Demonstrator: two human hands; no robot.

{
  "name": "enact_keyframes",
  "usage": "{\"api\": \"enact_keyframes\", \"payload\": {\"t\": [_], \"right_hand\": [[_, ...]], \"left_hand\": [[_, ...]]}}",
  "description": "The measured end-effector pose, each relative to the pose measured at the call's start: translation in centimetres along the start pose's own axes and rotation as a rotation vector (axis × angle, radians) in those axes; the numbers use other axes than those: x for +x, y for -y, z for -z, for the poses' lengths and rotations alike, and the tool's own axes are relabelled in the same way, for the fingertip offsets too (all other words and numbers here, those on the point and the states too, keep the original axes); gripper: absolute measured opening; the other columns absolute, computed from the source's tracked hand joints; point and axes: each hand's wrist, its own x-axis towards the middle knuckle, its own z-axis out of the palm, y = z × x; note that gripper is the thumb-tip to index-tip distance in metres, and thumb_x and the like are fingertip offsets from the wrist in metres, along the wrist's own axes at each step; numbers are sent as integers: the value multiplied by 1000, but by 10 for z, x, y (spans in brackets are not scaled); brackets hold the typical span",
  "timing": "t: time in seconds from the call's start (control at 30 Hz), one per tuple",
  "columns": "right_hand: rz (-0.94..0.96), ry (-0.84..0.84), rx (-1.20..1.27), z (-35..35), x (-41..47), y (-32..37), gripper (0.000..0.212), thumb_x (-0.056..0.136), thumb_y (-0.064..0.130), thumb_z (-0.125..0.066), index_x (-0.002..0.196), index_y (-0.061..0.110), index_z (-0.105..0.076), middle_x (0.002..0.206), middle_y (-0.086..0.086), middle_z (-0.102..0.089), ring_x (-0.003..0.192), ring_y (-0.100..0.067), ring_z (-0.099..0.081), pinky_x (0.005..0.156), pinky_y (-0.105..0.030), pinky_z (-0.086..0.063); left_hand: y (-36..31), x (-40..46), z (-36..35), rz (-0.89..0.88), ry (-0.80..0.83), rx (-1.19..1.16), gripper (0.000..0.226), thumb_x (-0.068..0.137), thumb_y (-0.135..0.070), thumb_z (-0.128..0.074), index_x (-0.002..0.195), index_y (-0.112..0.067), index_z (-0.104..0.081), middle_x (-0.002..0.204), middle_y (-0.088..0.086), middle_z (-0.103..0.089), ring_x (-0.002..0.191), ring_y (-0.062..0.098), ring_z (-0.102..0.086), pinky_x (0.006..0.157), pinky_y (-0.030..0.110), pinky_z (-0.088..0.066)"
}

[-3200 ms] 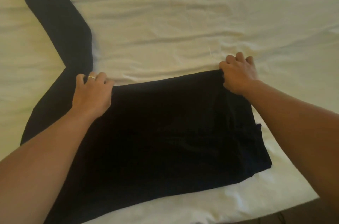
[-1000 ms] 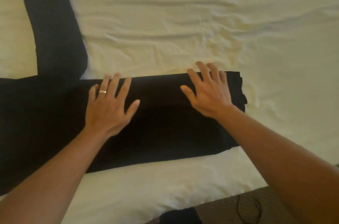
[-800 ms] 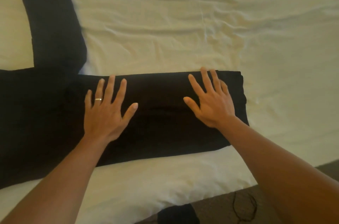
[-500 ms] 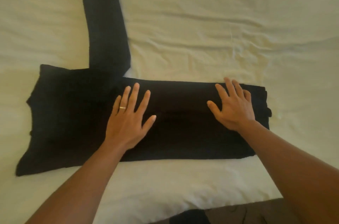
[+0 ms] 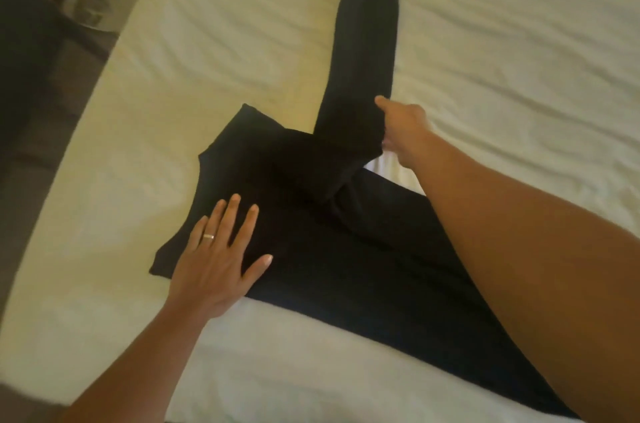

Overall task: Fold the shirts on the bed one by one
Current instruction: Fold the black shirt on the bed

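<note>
A black long-sleeved shirt (image 5: pixel 346 249) lies on the cream bed sheet (image 5: pixel 207 59), its body folded into a long band that runs from the left to the lower right. One sleeve (image 5: pixel 363 52) stretches straight away from me. My left hand (image 5: pixel 218 256), a ring on one finger, presses flat with spread fingers on the shirt's left end. My right hand (image 5: pixel 401 128) grips the sleeve's right edge near its base, thumb on top, fingers tucked under the cloth.
The bed's left edge (image 5: pixel 69 145) runs diagonally, with dark floor and furniture (image 5: pixel 27 42) beyond it. Wrinkled bare sheet spreads behind and to the right of the shirt (image 5: pixel 519 42).
My right hand left the folded body and took hold of the sleeve near its base. My left hand slid left to the shirt's end. The view swung left and now shows the bed's edge.
</note>
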Motion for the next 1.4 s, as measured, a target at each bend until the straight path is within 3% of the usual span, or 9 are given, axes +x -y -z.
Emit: {"api": "enact_keyframes", "payload": {"t": [0.2, 0.43, 0.7, 0.83, 1.03, 1.13, 1.23, 1.3, 1.4], "right_hand": [[-21, -26, 164, -18, 2, 16, 24, 99, 21, -59, 121, 15, -64, 116, -5, -65, 111, -26, -62, 93, -41, -54], [416, -174, 36, -40, -171, -7, 11, 101, 25, -59, 94, 16, -57, 77, 4, -58, 61, -1, -55, 53, -11, -45], [-342, -503, 540, -89, -263, -154, 12, 104, 23, -54, 100, 15, -62, 104, -14, -64, 97, -29, -67, 83, -43, -59], [62, -746, 112, -81, -238, -160, 38, 93, 2, -58, 129, 15, -53, 128, -5, -44, 111, -28, -54, 85, -23, -48], [410, -199, -902, -48, -171, -96, 109, 79, -2, -58, 158, 44, 1, 166, 6, 11, 151, -33, 0, 118, -56, -17], [485, -11, -1324, -33, -158, -97, 94, 86, 9, -60, 158, 41, -10, 168, 1, -8, 150, -32, -10, 115, -57, -20], [511, -114, -1159, -27, -169, -108, 40, 97, 17, -52, 133, 32, -57, 127, 3, -62, 121, -24, -51, 103, -44, -27], [447, -212, -822, -23, -185, -111, 15, 100, 22, -53, 100, 28, -66, 88, 8, -64, 89, -18, -59, 91, -34, -34], [314, -414, -345, -21, -232, -124, 25, 99, 24, -58, 75, 19, -54, 68, 4, -56, 59, -10, -50, 57, -21, -39]], "left_hand": [[0, 5, -6, -7, -6, -31, 84, 98, -75, -13, 163, -22, -4, 170, 13, -7, 156, 33, -12, 122, 50, -24], [9, 7, 9, -76, 18, -26, 85, 98, -76, -13, 163, -21, -10, 169, 14, -14, 154, 34, -19, 122, 51, -24], [75, 2, 4, -245, -5, 7, 87, 97, -74, -18, 163, -17, -8, 170, 11, -7, 156, 32, -12, 119, 53, -28], [79, 12, -5, -280, 22, 6, 86, 93, -77, -4, 158, -24, 16, 169, 5, 13, 157, 28, 6, 122, 50, -16], [71, 2, 3, -254, -77, 43, 86, 99, -70, -28, 163, -15, -12, 170, 12, -10, 157, 31, -9, 120, 56, -19], [62, -13, 10, -286, -136, 84, 78, 97, -56, -47, 157, -7, -32, 166, 16, -25, 154, 31, -21, 116, 55, -25], [61, -21, 8, -304, -114, 75, 72, 100, -52, -44, 156, -8, -34, 165, 11, -29, 153, 28, -26, 116, 53, -28], [61, -19, 7, -292, -89, 81, 73, 102, -54, -37, 159, -10, -27, 167, 8, -24, 155, 25, -21, 118, 53, -24], [57, -20, 10, -264, -77, 116, 72, 103, -52, -33, 160, -9, -27, 167, 9, -23, 155, 26, -20, 118, 53, -23]]}}
